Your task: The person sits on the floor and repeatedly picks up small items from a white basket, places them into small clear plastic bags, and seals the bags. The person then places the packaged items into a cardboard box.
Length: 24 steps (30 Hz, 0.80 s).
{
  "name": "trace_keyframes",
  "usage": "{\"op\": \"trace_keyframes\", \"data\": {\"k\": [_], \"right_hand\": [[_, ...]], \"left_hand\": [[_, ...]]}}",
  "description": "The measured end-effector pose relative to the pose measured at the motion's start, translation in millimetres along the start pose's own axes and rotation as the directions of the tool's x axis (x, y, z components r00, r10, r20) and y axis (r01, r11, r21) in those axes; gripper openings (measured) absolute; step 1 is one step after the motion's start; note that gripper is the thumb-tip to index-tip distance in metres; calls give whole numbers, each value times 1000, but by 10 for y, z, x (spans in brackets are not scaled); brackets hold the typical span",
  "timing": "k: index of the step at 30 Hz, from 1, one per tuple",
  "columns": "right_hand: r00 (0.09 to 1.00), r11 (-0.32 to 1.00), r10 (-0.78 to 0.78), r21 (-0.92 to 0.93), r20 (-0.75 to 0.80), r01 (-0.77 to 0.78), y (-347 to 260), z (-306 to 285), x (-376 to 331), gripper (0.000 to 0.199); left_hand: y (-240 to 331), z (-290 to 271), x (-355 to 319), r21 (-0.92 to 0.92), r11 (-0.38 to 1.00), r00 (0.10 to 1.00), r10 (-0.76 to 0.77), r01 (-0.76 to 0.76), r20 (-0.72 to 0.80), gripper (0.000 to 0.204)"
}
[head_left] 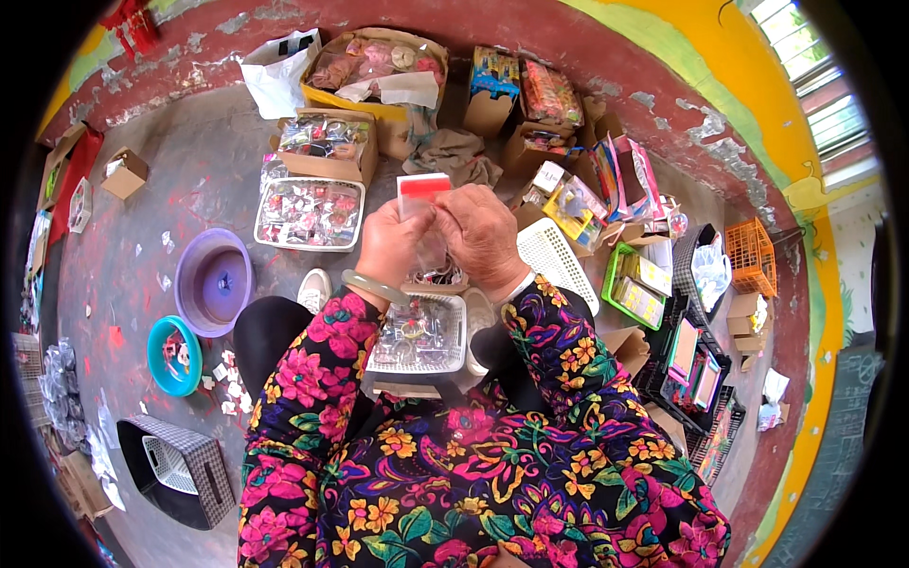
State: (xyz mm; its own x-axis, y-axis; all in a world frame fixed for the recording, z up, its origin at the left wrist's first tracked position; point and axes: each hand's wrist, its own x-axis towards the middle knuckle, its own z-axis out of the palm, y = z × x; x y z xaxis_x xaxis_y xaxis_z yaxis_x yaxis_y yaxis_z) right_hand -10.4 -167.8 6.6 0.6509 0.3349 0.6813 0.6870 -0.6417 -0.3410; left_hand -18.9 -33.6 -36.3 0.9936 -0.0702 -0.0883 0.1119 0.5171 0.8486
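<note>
Hands meet above a white mesh basket [417,333] on the lap: the left hand [393,241] and right hand [480,235] both pinch a small clear plastic bag [423,204] with a red-and-white header card, fingers curled closed on it; what is inside the bag seems to be small trinkets, but the view is too blurred to tell. Beyond the basket lies a white tray [310,214] of wrapped pieces, left of it a purple bowl [215,281] and teal bowl [173,355], and right of it green [635,289] and orange [752,256] crates.

clear packet, red-and-white header card [423,192], held up centre | colourful flat boxed packs [494,74], top | green-edged packs [636,289], right
</note>
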Motion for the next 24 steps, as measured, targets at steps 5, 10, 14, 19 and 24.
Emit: {"op": "trace_keyframes", "data": {"k": [5, 10, 14, 19, 24], "right_hand": [[892, 868, 408, 221, 193, -445, -15, 8, -35, 23], [910, 885, 340, 247, 236, -395, 53, -1, -52, 22], [985, 977, 166, 128, 42, -170, -77, 16, -17, 16], [763, 434, 517, 649, 388, -624, 165, 103, -151, 15], [910, 841, 347, 354, 226, -408, -59, -45, -14, 14]], "left_hand": [[38, 32, -24, 22, 999, 999, 37, -36, -30, 16], [-115, -34, -12, 390, 908, 986, 167, -151, -5, 18], [-54, -53, -32, 493, 862, 991, 132, -119, 8, 20], [-63, 33, -63, 617, 766, 977, 209, -181, 27, 20], [-88, -69, -4, 423, 897, 991, 132, -126, 16, 21]]}}
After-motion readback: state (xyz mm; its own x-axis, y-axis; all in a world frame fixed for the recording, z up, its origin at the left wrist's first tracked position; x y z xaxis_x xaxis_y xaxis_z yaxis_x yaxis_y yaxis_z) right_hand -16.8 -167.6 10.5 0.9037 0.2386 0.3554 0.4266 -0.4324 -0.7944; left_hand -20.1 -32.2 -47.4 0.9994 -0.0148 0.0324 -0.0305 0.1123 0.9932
